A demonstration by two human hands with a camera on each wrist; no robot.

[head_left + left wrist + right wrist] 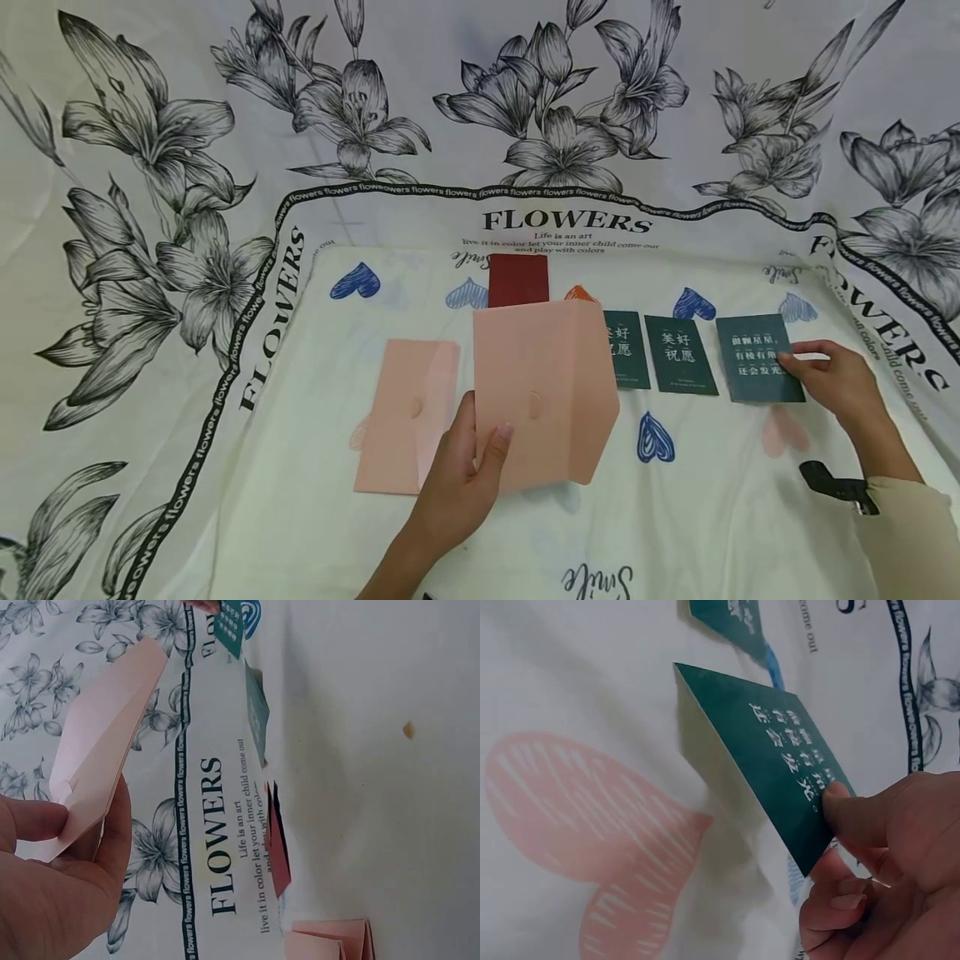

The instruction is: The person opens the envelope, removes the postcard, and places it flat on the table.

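Pink envelope (528, 375), raised above the cloth (720, 517), pinched in the left hand (459, 493); too firm a squeeze might crease it. Right hand (847, 387) pinches a tilted green card (750, 354) near one edge only, so it could slip.

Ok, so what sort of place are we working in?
Possibly a home workspace for stationery, though no furniture shows: a flower-and-heart-print cloth, pink envelopes, and green cards with white lettering.
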